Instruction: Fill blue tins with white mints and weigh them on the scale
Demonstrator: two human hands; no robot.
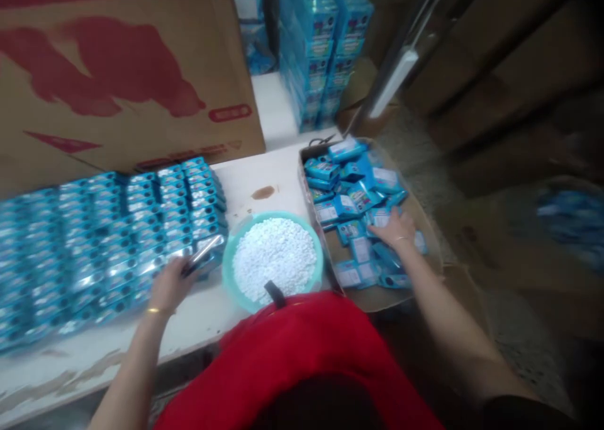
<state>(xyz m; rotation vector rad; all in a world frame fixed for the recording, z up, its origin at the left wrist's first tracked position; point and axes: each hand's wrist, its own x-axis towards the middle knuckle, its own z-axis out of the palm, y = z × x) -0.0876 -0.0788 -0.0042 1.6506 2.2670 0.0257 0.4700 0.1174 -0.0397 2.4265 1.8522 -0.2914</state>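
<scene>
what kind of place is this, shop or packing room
Most likely a small packing workshop: rows of blue packets cover the table, a teal bowl of white pellets sits beside them, and a cardboard tray holds loose packets.

My left hand point(170, 283) is out in front on the left, back of the hand up, fingers curled shut in a grip. Its forearm is bare and runs nearly straight from the lower edge up to the wrist. My right hand point(394, 229) reaches further out to the right, palm down, fingers spread and loose, wrist level. That arm is bare too, stretched long, with the elbow low and well out from my body
</scene>
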